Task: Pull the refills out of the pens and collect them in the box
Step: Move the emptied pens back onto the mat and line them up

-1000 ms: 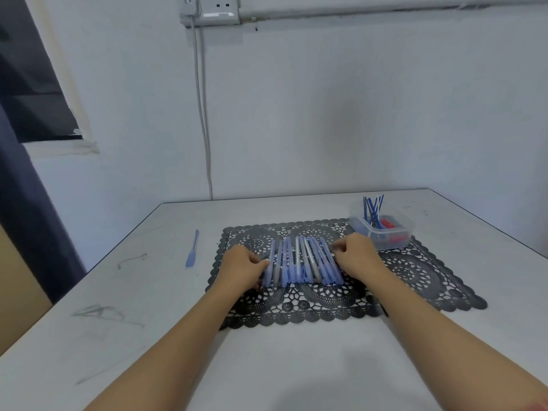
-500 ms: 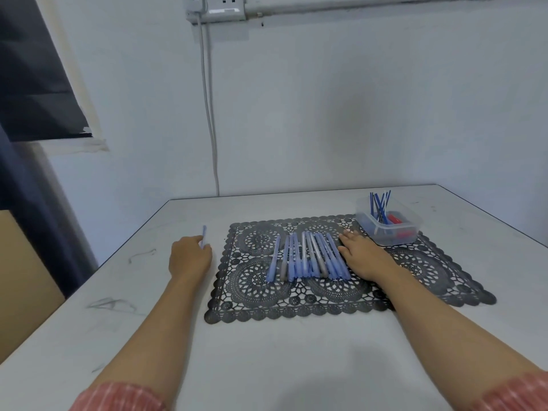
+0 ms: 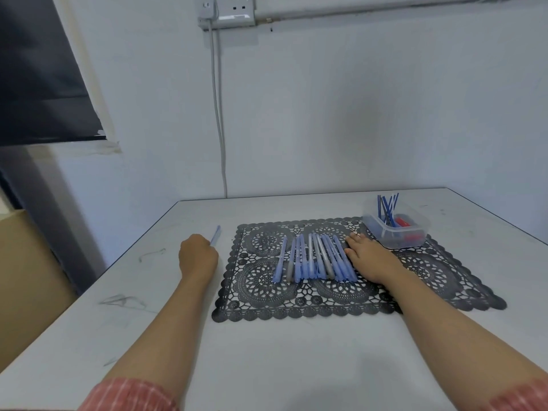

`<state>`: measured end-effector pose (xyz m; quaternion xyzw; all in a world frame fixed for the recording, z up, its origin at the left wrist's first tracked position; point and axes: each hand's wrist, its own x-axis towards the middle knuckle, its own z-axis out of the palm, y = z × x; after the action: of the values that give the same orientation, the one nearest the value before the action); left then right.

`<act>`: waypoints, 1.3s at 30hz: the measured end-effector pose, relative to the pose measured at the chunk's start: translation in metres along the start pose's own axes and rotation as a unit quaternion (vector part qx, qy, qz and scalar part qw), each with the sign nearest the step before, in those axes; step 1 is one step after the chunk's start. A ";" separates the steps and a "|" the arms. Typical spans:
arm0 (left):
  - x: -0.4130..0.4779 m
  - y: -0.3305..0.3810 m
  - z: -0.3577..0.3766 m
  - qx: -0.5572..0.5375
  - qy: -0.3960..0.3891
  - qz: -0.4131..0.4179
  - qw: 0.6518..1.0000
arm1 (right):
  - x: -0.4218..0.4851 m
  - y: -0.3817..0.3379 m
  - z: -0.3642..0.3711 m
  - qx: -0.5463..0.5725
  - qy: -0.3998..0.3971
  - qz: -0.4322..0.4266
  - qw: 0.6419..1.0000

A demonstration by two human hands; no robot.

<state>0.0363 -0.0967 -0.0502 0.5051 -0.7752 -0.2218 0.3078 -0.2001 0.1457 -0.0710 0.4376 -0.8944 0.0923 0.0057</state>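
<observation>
table: white, set into the corner of a pale wall; a black lace mat is spread on it, and every place below is told from this mat.
lone pen: light blue, off the mat, just outside its left edge near the far left corner, its length running away from the person.
left hand: on the table left of the mat, fingers curled round the near end of the lone pen. The far part of the pen sticks out beyond the knuckles; the part inside the fist is hidden.
row of pens: blue and grey, side by side in the middle of the mat, slightly fanned, lengths running away from the person.
right hand: palm down on the mat with fingers straight, holding nothing, its left edge touching the rightmost pen of the row.
box: clear plastic, standing over the mat's far right corner, just beyond the right hand's fingertips.
refills: thin and blue, leaning upright in the box with their tops above its rim; red pieces lie on its bottom.
sleeves: red striped, at the near edge of the view, well short of the mat.
socket: high on the wall above the mat's far left side, a grey cable hanging from it down behind the table.
</observation>
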 end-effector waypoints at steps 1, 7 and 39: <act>-0.003 0.004 -0.002 -0.012 0.000 0.006 1.000 | 0.000 0.000 0.000 0.002 0.001 -0.001 1.000; -0.026 0.031 -0.008 -0.066 -0.028 0.039 0.997 | 0.000 0.000 -0.001 0.015 0.005 -0.004 1.000; -0.067 0.055 0.020 -0.042 -0.181 0.208 0.960 | -0.003 -0.002 -0.007 0.104 0.039 -0.001 0.994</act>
<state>0.0068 -0.0130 -0.0457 0.2706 -0.8957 -0.2733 0.2230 -0.1971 0.1480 -0.0644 0.4329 -0.8786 0.2015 -0.0049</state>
